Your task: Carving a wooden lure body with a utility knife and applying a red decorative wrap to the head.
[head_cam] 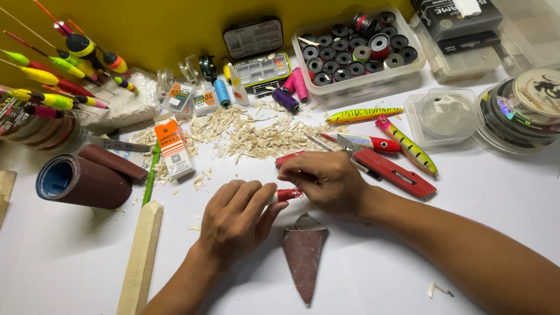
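The white desk (408,274) carried wood shavings (251,134) and a red utility knife (394,172). The right hand (326,181) and left hand (236,219) both gripped one small red-tipped lure body (287,195) above a folded sandpaper piece (304,256).

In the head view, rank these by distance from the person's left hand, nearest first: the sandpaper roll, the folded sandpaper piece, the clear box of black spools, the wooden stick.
From the left hand:
1. Folded sandpaper piece, just to its right, on the table in front of the person.
2. Wooden stick, to its left, lying lengthwise.
3. Sandpaper roll, farther left and up.
4. Clear box of black spools, far back right by the yellow wall.
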